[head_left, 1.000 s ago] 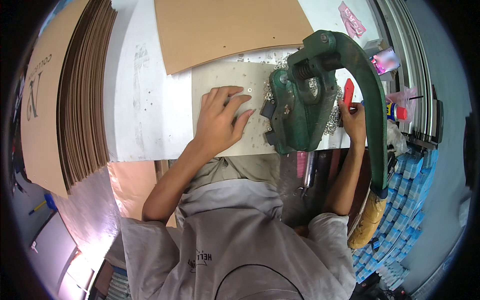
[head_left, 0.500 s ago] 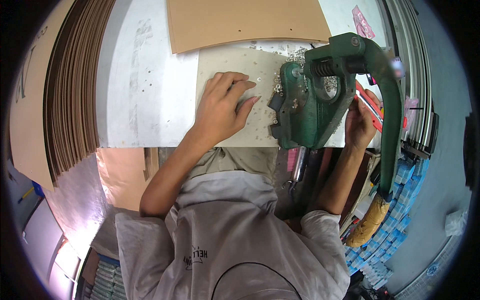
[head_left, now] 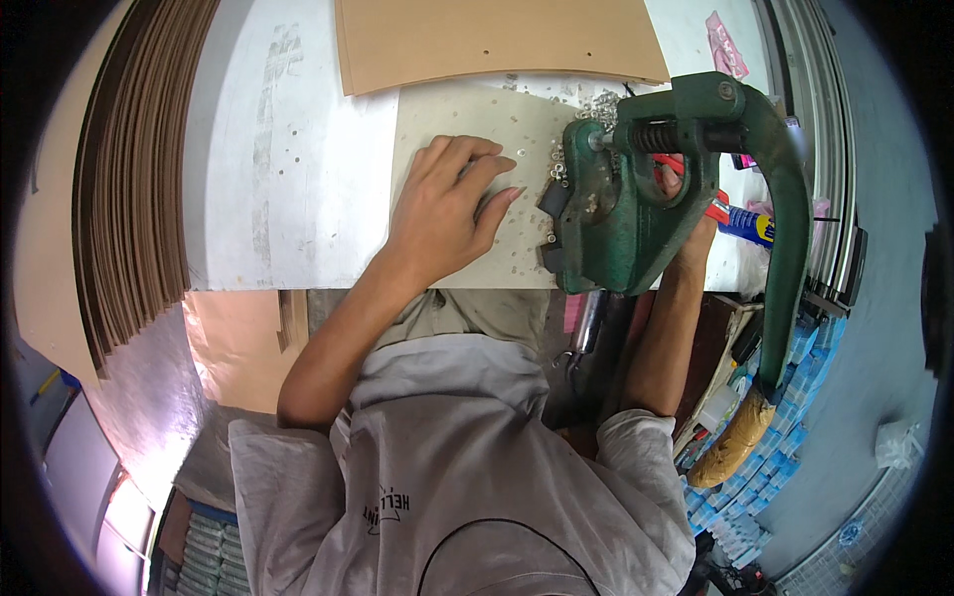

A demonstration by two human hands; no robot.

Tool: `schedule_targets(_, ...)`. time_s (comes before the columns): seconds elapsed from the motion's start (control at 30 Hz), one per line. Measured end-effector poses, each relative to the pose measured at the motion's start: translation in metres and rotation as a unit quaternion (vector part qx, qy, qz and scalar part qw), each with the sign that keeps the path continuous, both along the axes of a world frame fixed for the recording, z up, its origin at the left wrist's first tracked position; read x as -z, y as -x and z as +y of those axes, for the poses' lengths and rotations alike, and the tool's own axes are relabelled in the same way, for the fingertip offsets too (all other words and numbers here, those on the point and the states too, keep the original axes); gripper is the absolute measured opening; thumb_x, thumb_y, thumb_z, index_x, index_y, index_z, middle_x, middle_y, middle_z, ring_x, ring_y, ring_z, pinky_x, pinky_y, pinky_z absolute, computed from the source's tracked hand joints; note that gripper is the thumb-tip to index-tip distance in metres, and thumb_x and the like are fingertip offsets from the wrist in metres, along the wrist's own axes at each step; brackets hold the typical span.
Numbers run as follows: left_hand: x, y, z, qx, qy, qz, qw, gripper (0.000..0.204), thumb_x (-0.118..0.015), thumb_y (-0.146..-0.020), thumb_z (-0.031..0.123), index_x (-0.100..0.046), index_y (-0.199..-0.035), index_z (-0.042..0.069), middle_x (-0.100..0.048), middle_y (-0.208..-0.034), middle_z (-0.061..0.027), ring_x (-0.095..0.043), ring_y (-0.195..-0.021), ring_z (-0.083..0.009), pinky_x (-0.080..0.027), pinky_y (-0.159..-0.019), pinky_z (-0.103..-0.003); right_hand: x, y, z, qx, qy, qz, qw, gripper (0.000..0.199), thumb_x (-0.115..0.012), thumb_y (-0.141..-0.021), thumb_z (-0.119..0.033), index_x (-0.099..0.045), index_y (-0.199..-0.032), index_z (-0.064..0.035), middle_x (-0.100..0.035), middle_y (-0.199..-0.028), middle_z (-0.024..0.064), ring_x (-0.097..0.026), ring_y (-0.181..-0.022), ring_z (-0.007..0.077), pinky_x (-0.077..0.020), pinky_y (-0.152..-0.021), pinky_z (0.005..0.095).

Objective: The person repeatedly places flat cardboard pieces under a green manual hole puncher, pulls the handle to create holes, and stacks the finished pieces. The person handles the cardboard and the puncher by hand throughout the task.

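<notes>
Right hand (head_left: 678,184) mostly hidden behind the green press (head_left: 636,214) — grip untellable.

Brown cardboard sheets (head_left: 129,179) stacked left; pink packet (head_left: 728,45) far right.

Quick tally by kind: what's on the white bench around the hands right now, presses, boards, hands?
Green hand press: 1
Grey board under the left hand: 1
Brown cardboard sheet at the bench's far edge: 1
Hands: 2, the right hand mostly hidden behind the press
Small metal eyelets: a loose heap, too small to count
Total countable: 5
</notes>
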State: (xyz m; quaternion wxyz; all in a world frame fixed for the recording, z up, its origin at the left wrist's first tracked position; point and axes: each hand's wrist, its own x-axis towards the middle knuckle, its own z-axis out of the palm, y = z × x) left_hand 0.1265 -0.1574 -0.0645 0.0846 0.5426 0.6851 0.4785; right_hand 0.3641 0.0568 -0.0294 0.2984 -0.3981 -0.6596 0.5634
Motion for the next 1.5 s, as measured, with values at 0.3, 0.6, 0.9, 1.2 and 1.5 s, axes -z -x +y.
schedule_targets(0.3,-0.004,0.0,0.0,-0.007,0.007,0.011,1.0,0.021,-0.079,-0.086,0.013,-0.071,-0.105,0.005,-0.067,-0.113,-0.0102,-0.062,-0.103,-0.0317,-0.049,-0.089,-0.041,-0.014,0.014,-0.009,-0.001,-0.094,-0.048,0.994,0.029,-0.073,-0.093,-0.014,-0.071,-0.117,0.0028,-0.075,-0.106,0.0085,-0.069,-0.093,0.0161,-0.0543,-0.085,0.0314)
schedule_targets(0.6,0.002,-0.002,0.001,-0.006,0.008,0.005,1.0,0.022,-0.078,-0.087,0.017,-0.072,-0.106,0.007,-0.067,-0.112,-0.0085,-0.059,-0.103,-0.0291,-0.046,-0.089,-0.041,-0.027,0.004,-0.007,-0.031,-0.028,0.083,0.996,0.034,-0.069,-0.098,-0.014,-0.066,-0.126,0.0062,-0.073,-0.115,0.0137,-0.07,-0.1,0.0198,-0.0547,-0.091,0.0338)
schedule_targets(0.9,0.002,-0.001,0.002,-0.004,0.0,0.003,1.0,0.022,-0.078,-0.087,0.016,-0.072,-0.106,0.006,-0.067,-0.112,-0.0085,-0.059,-0.103,-0.0295,-0.046,-0.089,-0.041,-0.002,0.004,-0.006,0.01,-0.052,0.005,0.999,0.039,-0.07,-0.096,-0.018,-0.064,-0.128,0.0053,-0.071,-0.119,0.0137,-0.069,-0.104,0.0205,-0.054,-0.094,0.0343)
schedule_targets(1.2,0.0,-0.002,0.001,0.001,0.012,-0.001,1.0,0.023,-0.078,-0.087,0.017,-0.072,-0.106,0.006,-0.067,-0.113,-0.0087,-0.059,-0.105,-0.0296,-0.046,-0.09,-0.041,-0.018,-0.072,0.042,0.124,0.041,0.081,0.988,0.044,-0.055,-0.106,-0.037,-0.067,-0.107,0.0057,-0.074,-0.096,0.0194,-0.073,-0.08,0.0225,-0.0574,-0.072,0.0341)
schedule_targets(1.5,-0.001,-0.003,0.004,-0.008,0.022,0.029,0.999,0.022,-0.079,-0.085,0.016,-0.074,-0.104,0.007,-0.068,-0.113,-0.0074,-0.06,-0.105,-0.0293,-0.047,-0.091,-0.04,0.013,-0.099,0.071,0.13,-0.355,-0.448,0.81,0.076,-0.056,-0.096,-0.069,-0.072,-0.084,0.005,-0.069,-0.071,0.0235,-0.072,-0.075,0.0357,-0.0534,-0.072,0.0455)
